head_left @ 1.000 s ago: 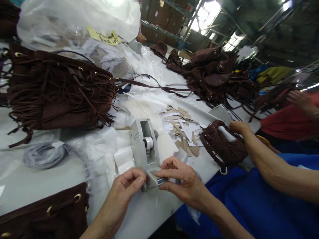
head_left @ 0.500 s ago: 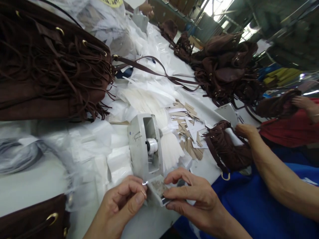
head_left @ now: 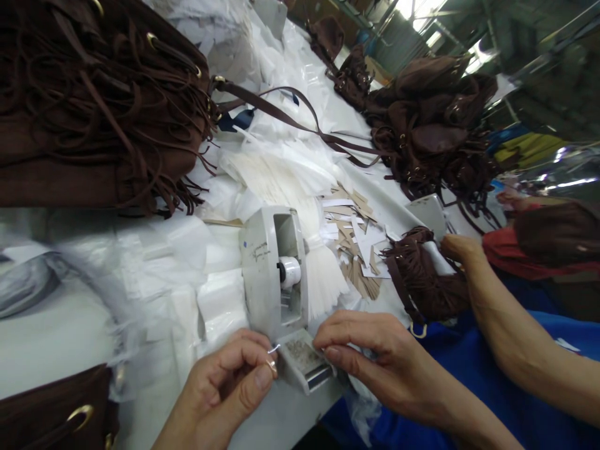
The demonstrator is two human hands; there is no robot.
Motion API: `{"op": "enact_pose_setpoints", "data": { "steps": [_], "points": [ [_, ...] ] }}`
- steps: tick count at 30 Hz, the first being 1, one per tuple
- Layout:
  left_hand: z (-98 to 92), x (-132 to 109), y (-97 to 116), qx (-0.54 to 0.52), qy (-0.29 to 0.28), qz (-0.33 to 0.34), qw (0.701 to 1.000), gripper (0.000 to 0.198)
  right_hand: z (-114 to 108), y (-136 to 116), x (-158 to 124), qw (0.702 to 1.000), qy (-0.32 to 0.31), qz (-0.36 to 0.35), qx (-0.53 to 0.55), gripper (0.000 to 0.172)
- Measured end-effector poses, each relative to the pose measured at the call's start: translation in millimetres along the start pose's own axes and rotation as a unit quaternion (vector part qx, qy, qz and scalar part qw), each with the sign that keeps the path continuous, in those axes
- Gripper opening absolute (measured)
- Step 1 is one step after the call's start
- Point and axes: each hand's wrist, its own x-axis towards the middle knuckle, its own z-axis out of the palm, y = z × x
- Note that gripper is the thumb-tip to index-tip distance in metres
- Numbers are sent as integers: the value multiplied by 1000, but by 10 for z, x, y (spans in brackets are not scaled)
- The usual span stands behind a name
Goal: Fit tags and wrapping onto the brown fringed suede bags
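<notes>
A grey tape dispenser (head_left: 257, 269) stands on the table in front of me, with a small white-cored roll (head_left: 290, 272) inside and a worn front ledge (head_left: 300, 354). My left hand (head_left: 234, 384) is at the ledge's left side. Its thumb and forefinger pinch a small shiny strip of clear tape (head_left: 272, 350). Over the ledge's right edge is my right hand (head_left: 370, 350), thumb and fingers pressed together; what they hold, if anything, is hidden.
A brown fringed bag (head_left: 107, 125) lies at the left. Paper scraps (head_left: 356, 231) and white sheets (head_left: 323, 275) lie behind the dispenser. At the right, a co-worker's hand (head_left: 459, 247) touches a small brown fringed bag (head_left: 426, 281). More brown bags (head_left: 426, 125) are piled beyond.
My right hand has drawn in its spread fingers and moved slightly up and right, uncovering the dispenser's front edge. My left hand stays almost in place, still pinching the strip.
</notes>
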Motion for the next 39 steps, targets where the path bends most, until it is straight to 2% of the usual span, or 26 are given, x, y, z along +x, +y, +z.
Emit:
{"op": "enact_pose_setpoints", "data": {
  "steps": [5, 10, 15, 18, 20, 22, 25, 28, 32, 37, 39],
  "points": [
    [-29, 6, -46, 6, -19, 14, 1000, 21, -105, -191, 173, 987, -100, -40, -118, 20],
    [-34, 12, -26, 15, -39, 16, 999, 23, -155, -416, 325, 940, -214, -49, -262, 23],
    [-26, -8, 30, 11, -50, 14, 999, 25, -75, -476, 370, 875, -262, -113, -392, 14],
    [-19, -10, 50, 9, -55, 6, 998, 26, -14, -429, 355, 860, -251, -127, -425, 14],
    [-13, -7, 61, 8, -56, 2, 998, 28, 2, -391, 355, 868, -235, -117, -422, 14],
    [-9, -6, 70, 2, -55, 1, 998, 31, -9, -361, 365, 892, -219, -85, -386, 13],
    [-11, -13, 74, -9, -55, -6, 998, 32, -61, -327, 370, 936, -202, 9, -289, 9],
    [-15, -23, 66, -15, -57, -14, 998, 31, -113, -286, 320, 962, -167, 80, -201, 10],
    [-14, -24, 45, -16, -59, -11, 998, 29, -145, -218, 198, 987, -113, 78, -88, 19],
    [-15, -5, 31, -14, -57, -11, 998, 28, -111, -144, 102, 991, -105, 72, -33, 24],
    [-10, -2, 27, -21, -54, -13, 998, 27, -67, -136, 74, 994, -52, 91, -16, 22]
  ]
}}
